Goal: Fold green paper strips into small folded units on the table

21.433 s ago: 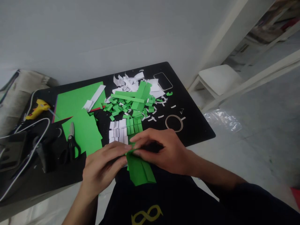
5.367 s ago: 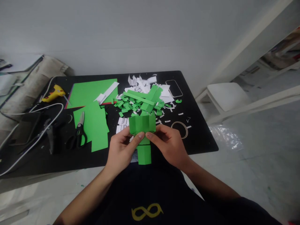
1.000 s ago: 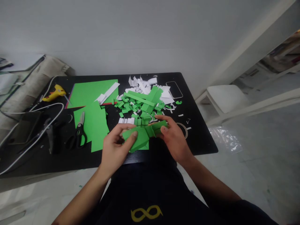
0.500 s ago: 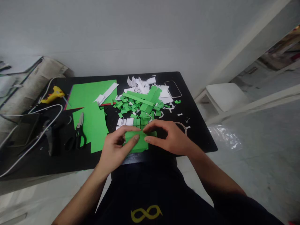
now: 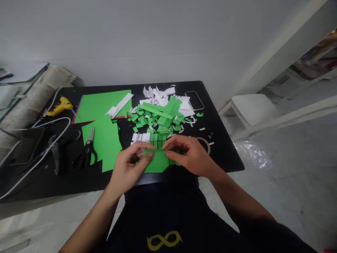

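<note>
A folded green paper piece (image 5: 158,162) lies at the near edge of the black table (image 5: 223,151). My left hand (image 5: 129,168) pinches its left side, thumb on top. My right hand (image 5: 188,156) pinches its upper right edge with thumb and forefinger. Both hands press the piece down on the table. Just behind my fingers lie small green and white paper rectangles (image 5: 147,136) in rows.
A heap of green and white paper scraps (image 5: 160,112) fills the table's middle. Green sheets (image 5: 104,138) with scissors (image 5: 88,149) lie left, a yellow glue gun (image 5: 59,105) and cables far left. A phone (image 5: 194,100) and a tape ring (image 5: 204,144) sit right. A white stool (image 5: 254,109) stands beyond.
A second ago the green piece was held up and spread between my hands. It has come down flat on the table edge, with my hands closer together pressing it.
</note>
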Available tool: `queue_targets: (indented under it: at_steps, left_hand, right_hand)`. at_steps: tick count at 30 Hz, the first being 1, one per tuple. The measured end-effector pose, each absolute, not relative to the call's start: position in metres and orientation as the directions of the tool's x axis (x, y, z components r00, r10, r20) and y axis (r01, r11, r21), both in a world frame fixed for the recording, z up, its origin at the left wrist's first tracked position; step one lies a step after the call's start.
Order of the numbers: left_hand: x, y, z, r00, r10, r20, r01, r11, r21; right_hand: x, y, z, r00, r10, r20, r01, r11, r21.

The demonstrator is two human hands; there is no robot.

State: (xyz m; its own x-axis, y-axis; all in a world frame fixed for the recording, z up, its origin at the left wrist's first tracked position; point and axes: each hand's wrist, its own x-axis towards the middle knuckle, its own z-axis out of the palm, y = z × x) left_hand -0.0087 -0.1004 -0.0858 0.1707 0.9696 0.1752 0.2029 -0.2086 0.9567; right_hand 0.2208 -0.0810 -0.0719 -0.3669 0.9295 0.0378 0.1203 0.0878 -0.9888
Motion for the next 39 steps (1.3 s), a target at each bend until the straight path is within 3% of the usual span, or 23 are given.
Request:
queue_targets:
  at_steps: [13, 16, 19, 24, 27, 33, 39]
  left_hand:
    - [-0.012, -0.100, -0.085, 0.255, 0.931, 0.259, 0.202, -0.314, 0.928]
    - [-0.012, -0.101, -0.084, 0.304, 0.909, 0.286, 0.149, -0.342, 0.928]
    - [-0.008, -0.102, -0.084, 0.229, 0.936, 0.268, 0.123, -0.301, 0.946]
    - [-0.003, -0.100, -0.084, 0.189, 0.952, 0.241, 0.338, -0.294, 0.894]
    - [-0.002, -0.100, -0.083, 0.202, 0.948, 0.245, 0.377, -0.306, 0.874]
    - [-0.004, -0.102, -0.081, 0.207, 0.947, 0.246, 0.377, -0.310, 0.873]
    - [-0.013, -0.094, -0.084, 0.133, 0.976, 0.171, 0.312, -0.205, 0.928]
  right_hand:
    - [0.219, -0.081, -0.069, -0.372, 0.928, -0.028, 0.006, -0.027, -1.000]
    - [0.218, -0.082, -0.072, -0.342, 0.940, -0.015, 0.031, -0.004, -1.000]
    - [0.216, -0.086, -0.071, -0.316, 0.948, 0.022, 0.083, 0.050, -0.995]
    - [0.214, -0.093, -0.068, -0.296, 0.952, 0.082, 0.150, 0.132, -0.980]
    - [0.214, -0.094, -0.067, -0.282, 0.955, 0.088, 0.183, 0.144, -0.973]
    - [0.217, -0.089, -0.061, -0.365, 0.930, 0.043, 0.249, 0.142, -0.958]
    - [0.220, -0.085, -0.065, -0.353, 0.935, 0.029, 0.236, 0.119, -0.965]
